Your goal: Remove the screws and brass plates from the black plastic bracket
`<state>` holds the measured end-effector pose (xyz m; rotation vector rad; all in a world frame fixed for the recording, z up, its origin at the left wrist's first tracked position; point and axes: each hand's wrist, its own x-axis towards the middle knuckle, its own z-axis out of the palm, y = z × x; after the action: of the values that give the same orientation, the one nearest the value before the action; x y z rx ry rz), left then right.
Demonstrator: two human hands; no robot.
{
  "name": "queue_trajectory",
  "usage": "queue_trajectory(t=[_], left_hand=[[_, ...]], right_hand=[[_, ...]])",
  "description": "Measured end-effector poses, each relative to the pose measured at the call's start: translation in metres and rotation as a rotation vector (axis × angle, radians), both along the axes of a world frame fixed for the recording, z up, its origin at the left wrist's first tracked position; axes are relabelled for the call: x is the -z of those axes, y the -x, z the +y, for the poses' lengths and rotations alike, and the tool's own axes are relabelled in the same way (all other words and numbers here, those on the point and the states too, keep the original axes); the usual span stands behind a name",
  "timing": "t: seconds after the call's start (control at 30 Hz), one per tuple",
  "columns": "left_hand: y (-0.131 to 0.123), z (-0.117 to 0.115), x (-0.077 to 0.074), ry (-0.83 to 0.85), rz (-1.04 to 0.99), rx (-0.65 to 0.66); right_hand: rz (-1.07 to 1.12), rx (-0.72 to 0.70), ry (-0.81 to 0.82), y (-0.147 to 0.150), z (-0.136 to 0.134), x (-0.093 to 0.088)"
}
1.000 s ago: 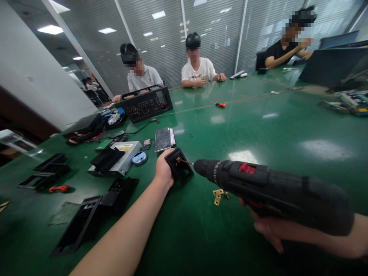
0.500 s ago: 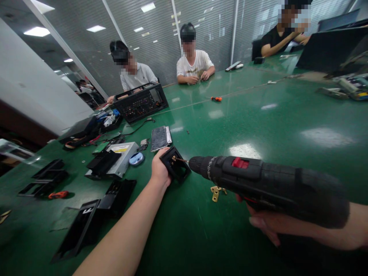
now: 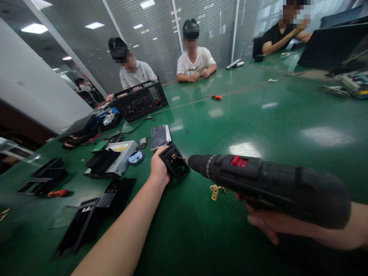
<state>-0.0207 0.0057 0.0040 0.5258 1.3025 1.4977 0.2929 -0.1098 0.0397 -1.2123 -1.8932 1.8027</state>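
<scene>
My left hand (image 3: pixel 159 168) is closed round the left side of a small black frame-like part (image 3: pixel 181 173), held tilted above the green table. A small brass-coloured piece (image 3: pixel 173 156) sits inside this part. My right hand (image 3: pixel 267 222) grips a black cordless drill (image 3: pixel 258 180) with a red switch on top, pointing left. Its thin bit (image 3: pixel 181 158) reaches to the brass piece; whether the tip touches it I cannot make out. On the table below the drill lies a brass plate with holes (image 3: pixel 214 192), with smaller brass bits beside it.
Black plastic parts (image 3: pixel 77 226), an orange-handled tool (image 3: pixel 58 193), a silver drive (image 3: pixel 126 153) and a blue round tin (image 3: pixel 135 157) lie to the left. Beyond are a black computer case (image 3: pixel 140 101) and an orange screwdriver (image 3: pixel 216 97). Several people (image 3: pixel 196 63) sit across the green table (image 3: pixel 258 119).
The view has shifted very slightly. Both hands, the drill and the black part keep nearly the same positions, with the bit still at the brass piece.
</scene>
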Motion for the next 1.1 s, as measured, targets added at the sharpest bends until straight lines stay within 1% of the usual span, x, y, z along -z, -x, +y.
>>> queue_trajectory(t=[0.2, 0.33, 0.47, 0.63, 0.77, 0.93, 1.0, 1.1], left_hand=[[-0.001, -0.001, -0.002, 0.014, -0.008, -0.007], [-0.002, -0.001, -0.002, -0.007, -0.019, -0.001], [-0.001, 0.000, -0.001, -0.026, -0.027, -0.010], [0.000, 0.000, 0.000, -0.018, -0.024, 0.007], [-0.001, 0.000, 0.001, -0.030, -0.023, -0.003], [0.000, 0.001, 0.003, -0.037, -0.006, -0.016], [0.000, 0.002, 0.003, -0.033, -0.013, -0.018], [0.000, 0.002, 0.002, -0.020, -0.020, -0.017]], right_hand=[[0.022, 0.076, 0.029, 0.001, -0.004, -0.003], [0.005, 0.030, -0.001, 0.000, -0.002, -0.004], [-0.008, -0.003, 0.017, -0.002, 0.000, -0.003], [-0.009, 0.017, 0.000, -0.002, -0.001, 0.002], [-0.011, 0.021, -0.021, -0.002, -0.002, 0.007], [0.090, 0.085, -0.087, 0.000, 0.000, 0.005], [0.124, 0.070, -0.110, -0.001, 0.003, 0.007], [0.121, -0.029, -0.129, -0.006, 0.007, 0.014]])
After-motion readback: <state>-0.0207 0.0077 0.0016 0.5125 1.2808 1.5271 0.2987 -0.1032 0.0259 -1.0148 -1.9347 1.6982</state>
